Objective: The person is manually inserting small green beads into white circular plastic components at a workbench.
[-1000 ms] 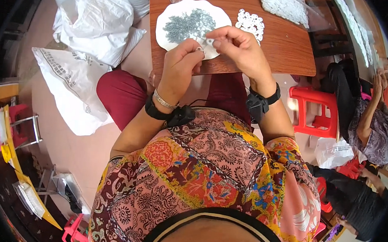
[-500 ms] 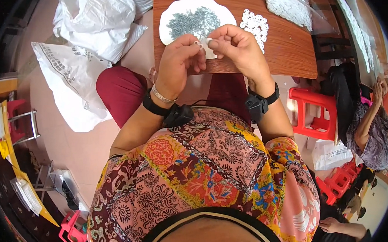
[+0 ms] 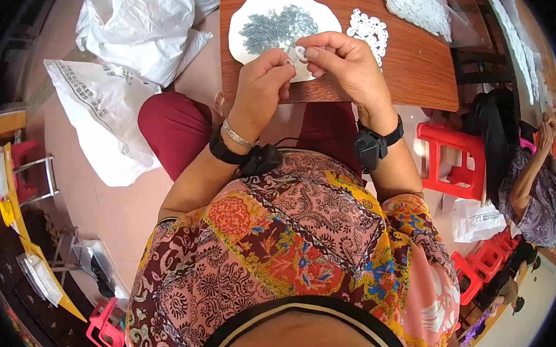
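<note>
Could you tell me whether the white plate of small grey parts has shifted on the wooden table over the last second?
No. The white plate sits at the same spot near the wooden table front edge, beside the white pieces; only the camera shifted.

Upper centre of the frame: left hand (image 3: 260,85) and right hand (image 3: 343,65) pinching 1 small white ring (image 3: 299,51) over a white plate (image 3: 253,27) of grey bits on a wooden table (image 3: 414,67). Upper left: white bags (image 3: 137,22).
</note>
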`<move>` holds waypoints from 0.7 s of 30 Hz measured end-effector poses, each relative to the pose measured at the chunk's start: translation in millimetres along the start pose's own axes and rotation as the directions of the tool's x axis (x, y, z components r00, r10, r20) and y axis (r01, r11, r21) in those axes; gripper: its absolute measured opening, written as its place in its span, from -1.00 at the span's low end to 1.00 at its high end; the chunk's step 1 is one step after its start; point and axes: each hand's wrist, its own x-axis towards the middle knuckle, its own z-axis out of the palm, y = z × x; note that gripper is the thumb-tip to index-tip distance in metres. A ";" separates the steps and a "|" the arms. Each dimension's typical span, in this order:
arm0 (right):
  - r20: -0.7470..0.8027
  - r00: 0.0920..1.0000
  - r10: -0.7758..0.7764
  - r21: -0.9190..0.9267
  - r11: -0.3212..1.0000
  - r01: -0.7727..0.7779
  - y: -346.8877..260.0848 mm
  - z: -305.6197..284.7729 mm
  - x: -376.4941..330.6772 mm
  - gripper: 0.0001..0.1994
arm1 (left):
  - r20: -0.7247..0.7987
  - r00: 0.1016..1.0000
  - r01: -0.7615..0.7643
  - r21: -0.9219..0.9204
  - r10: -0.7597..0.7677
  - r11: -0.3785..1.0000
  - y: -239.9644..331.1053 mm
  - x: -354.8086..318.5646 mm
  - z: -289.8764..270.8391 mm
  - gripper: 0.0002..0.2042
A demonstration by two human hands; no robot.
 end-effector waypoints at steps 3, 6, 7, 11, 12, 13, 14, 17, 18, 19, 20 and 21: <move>-0.009 1.000 -0.027 -0.042 0.999 0.026 0.3 0.0 -0.7 -0.82 | 0.008 1.000 -0.015 0.030 0.014 0.999 -0.9 0.3 -1.2 -0.88; -0.004 1.000 -0.018 -0.041 0.999 0.018 -2.2 -0.1 -0.8 -0.83 | 0.014 0.999 -0.032 0.068 0.031 0.997 -1.4 -0.3 0.4 -0.85; -0.004 1.000 -0.017 -0.041 0.999 0.017 -2.8 0.2 -1.0 -0.83 | 0.014 0.999 -0.031 0.068 0.030 0.997 -1.4 -0.3 0.4 -0.85; -0.005 1.000 -0.003 -0.074 0.997 0.003 -3.1 0.6 -2.4 -0.83 | 0.016 1.000 -0.019 0.066 0.018 0.998 -2.9 -0.1 -0.2 -0.85; 0.004 1.000 -0.004 -0.083 0.997 0.004 -2.8 0.5 -2.5 -0.83 | 0.022 1.000 -0.011 0.064 0.010 0.998 -3.7 0.0 -0.6 -0.85; 0.003 1.000 -0.003 -0.082 0.997 0.003 -2.3 0.0 -2.5 -0.83 | 0.023 1.000 -0.010 0.064 0.008 0.998 -4.2 0.4 -1.1 -0.85; 0.010 1.000 -0.005 -0.084 0.996 0.005 -1.8 -0.6 -2.1 -0.83 | 0.025 1.000 -0.012 0.081 0.010 0.997 -4.6 0.9 -1.8 -0.85; 0.004 0.999 -0.034 -0.116 0.993 0.034 -0.4 -0.3 -2.3 -0.83 | 0.027 0.999 -0.032 0.116 0.029 0.993 -6.6 1.1 -1.3 -0.85; -0.009 0.998 -0.062 -0.147 0.987 0.060 -0.2 -0.2 -2.4 -0.82 | 0.027 0.999 -0.051 0.134 0.047 0.990 -7.0 1.1 -0.9 -0.86; -0.009 0.998 -0.062 -0.146 0.987 0.060 0.0 -0.3 -2.5 -0.82 | 0.027 0.999 -0.050 0.134 0.047 0.990 -7.0 1.1 -0.8 -0.86; -0.011 0.997 -0.077 -0.169 0.983 0.074 0.2 -0.5 -2.7 -0.82 | 0.022 0.999 -0.048 0.140 0.045 0.989 -6.9 1.1 -0.6 -0.86; -0.012 0.996 -0.092 -0.191 0.978 0.088 0.4 -0.6 -2.8 -0.83 | 0.017 0.999 -0.046 0.145 0.044 0.988 -6.7 1.1 -0.4 -0.87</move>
